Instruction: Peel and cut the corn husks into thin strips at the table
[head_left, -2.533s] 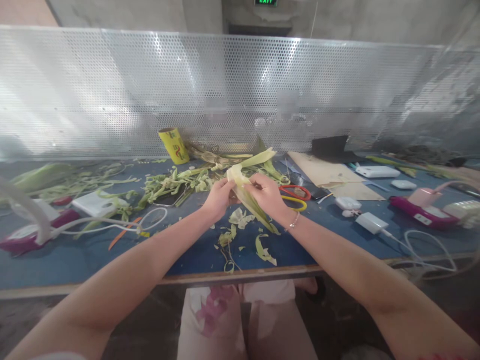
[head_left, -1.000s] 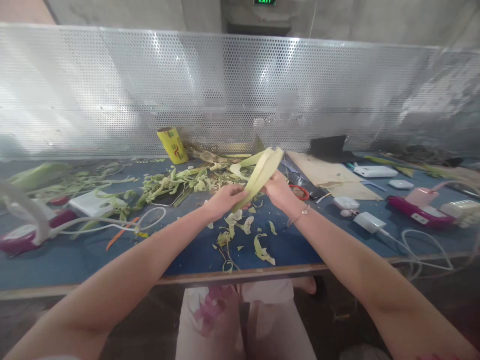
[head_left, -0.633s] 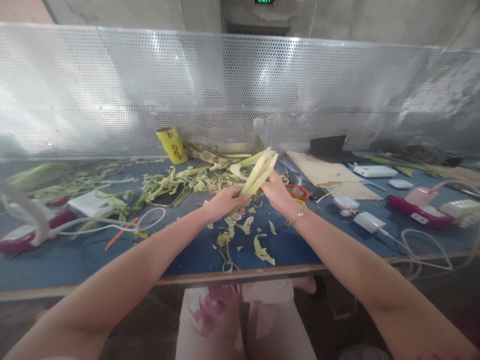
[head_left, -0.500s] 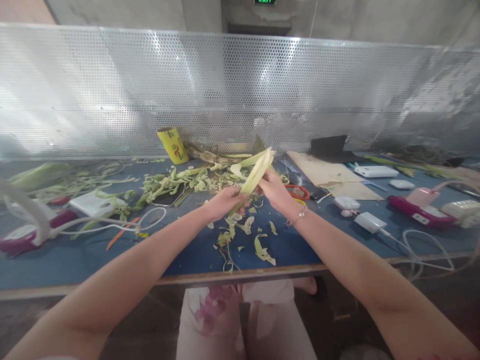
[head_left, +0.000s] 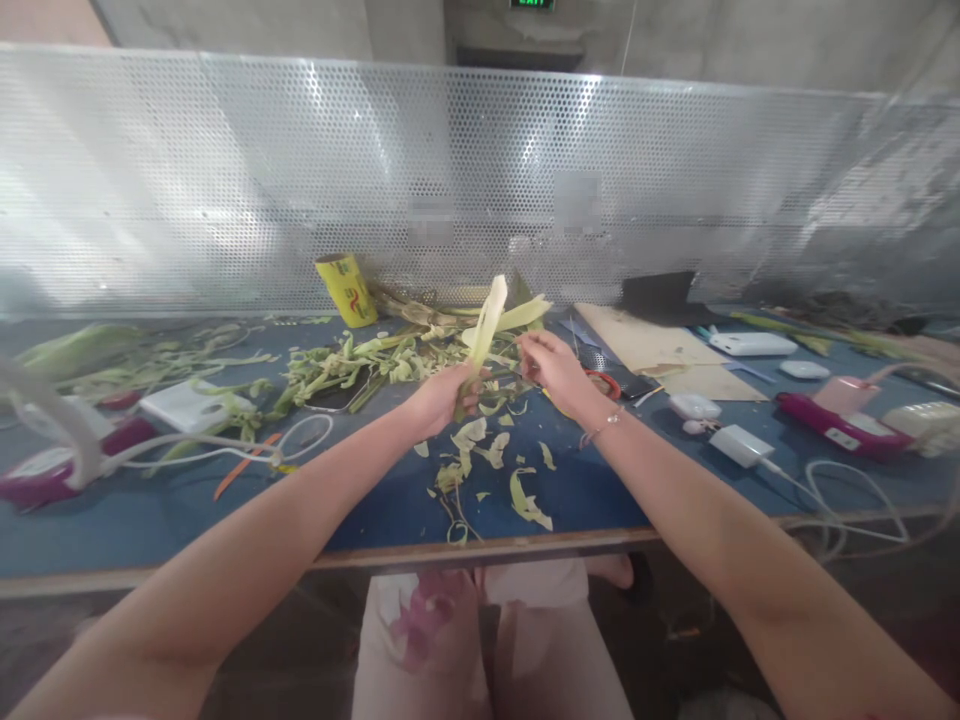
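Observation:
My left hand [head_left: 448, 398] is closed around the lower end of a flat, pale green leaf stalk [head_left: 489, 315], which stands up from the fist and leans slightly right. To its right, and apart from the stalk, my right hand [head_left: 553, 368] has its fingers curled into a pinch; whether something thin is between them is too small to make out. Below both hands lie torn pale green scraps [head_left: 495, 450] on the blue tabletop. Behind the hands is a heap of green stems and leaves [head_left: 352, 365]. Red-handled scissors [head_left: 604, 381] lie partly hidden by the right hand.
A yellow tube [head_left: 346, 290] stands at the back by a perforated metal screen [head_left: 262, 190]. Cardboard [head_left: 645, 345], a white charger [head_left: 742, 446], cables and a purple power strip [head_left: 844, 425] lie to the right. Another power strip [head_left: 45, 478] and a white box [head_left: 191, 407] are left.
My right hand has come off the stalk and moved slightly right. The stalk in my left hand has swung more upright, and the left hand has shifted a little left.

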